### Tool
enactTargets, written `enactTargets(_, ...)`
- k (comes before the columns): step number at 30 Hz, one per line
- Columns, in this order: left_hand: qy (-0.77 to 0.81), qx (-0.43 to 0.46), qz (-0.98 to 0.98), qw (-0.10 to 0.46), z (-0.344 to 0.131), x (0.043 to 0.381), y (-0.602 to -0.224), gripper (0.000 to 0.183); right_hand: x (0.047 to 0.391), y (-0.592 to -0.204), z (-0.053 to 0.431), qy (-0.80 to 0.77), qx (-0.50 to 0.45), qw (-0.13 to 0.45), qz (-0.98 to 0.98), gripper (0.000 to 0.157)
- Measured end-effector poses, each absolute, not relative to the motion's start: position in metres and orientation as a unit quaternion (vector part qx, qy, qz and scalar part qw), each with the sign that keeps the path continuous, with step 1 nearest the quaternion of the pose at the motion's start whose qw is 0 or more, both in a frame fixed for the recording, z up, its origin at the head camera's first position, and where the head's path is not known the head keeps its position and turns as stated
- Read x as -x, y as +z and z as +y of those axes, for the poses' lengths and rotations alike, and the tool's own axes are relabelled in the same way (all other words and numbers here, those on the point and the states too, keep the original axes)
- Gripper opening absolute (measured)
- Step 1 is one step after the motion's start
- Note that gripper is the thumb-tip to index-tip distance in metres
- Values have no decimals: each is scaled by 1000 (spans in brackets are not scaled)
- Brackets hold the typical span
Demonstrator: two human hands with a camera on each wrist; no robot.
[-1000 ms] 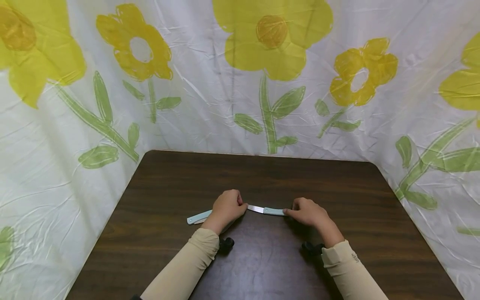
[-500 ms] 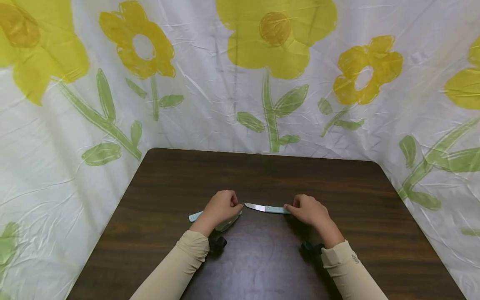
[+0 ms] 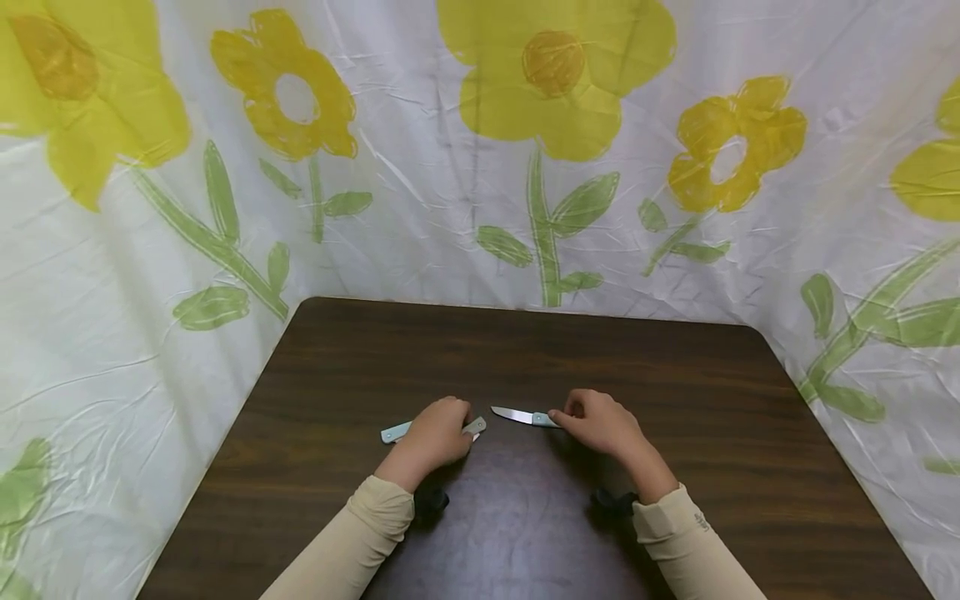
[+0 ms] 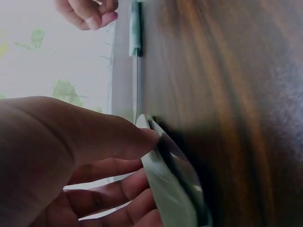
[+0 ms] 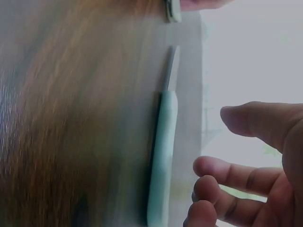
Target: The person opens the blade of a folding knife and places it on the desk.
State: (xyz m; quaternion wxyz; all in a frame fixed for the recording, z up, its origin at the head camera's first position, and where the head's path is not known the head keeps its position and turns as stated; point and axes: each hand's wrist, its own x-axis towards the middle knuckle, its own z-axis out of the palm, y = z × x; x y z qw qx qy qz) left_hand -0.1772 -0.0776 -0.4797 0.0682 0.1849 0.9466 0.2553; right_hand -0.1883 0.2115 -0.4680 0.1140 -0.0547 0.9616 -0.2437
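Observation:
An unfolded pocket knife [image 3: 543,420] with a pale blue handle lies mid-table, its blade pointing left. Beside its handle is my right hand [image 3: 600,422]; in the right wrist view, thumb and fingers are spread, with a gap between them and the knife [image 5: 163,146]. My left hand [image 3: 432,433] pinches a grey-green folding knife [image 4: 168,189] between thumb and fingers, just left of the blade tip. A sliver of its blade shows along the handle. Another pale blue handle [image 3: 395,432] pokes out on the left side of that hand, mostly hidden by it.
The dark wood table [image 3: 525,358] has rounded far corners. Behind and on both sides hangs a white curtain [image 3: 420,233] printed with yellow flowers. A dark wrist camera [image 3: 431,502] is at the left wrist, another [image 3: 615,502] at the right.
My left hand has drawn left from the unfolded knife's blade tip and now grips the grey-green knife. My right hand, earlier at the handle's end, has shifted slightly left and stands off the knife.

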Motion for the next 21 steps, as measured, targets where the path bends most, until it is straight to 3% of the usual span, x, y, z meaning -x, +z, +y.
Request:
enactTargets(14,407,-186,892,55,-79,180,-485,11,185,-478,194,-409,147,67,898,16)
enactTargets(21,526,-144,838,17,-73,184,-479,15,185,-481,183,-484,179,47,855,24)
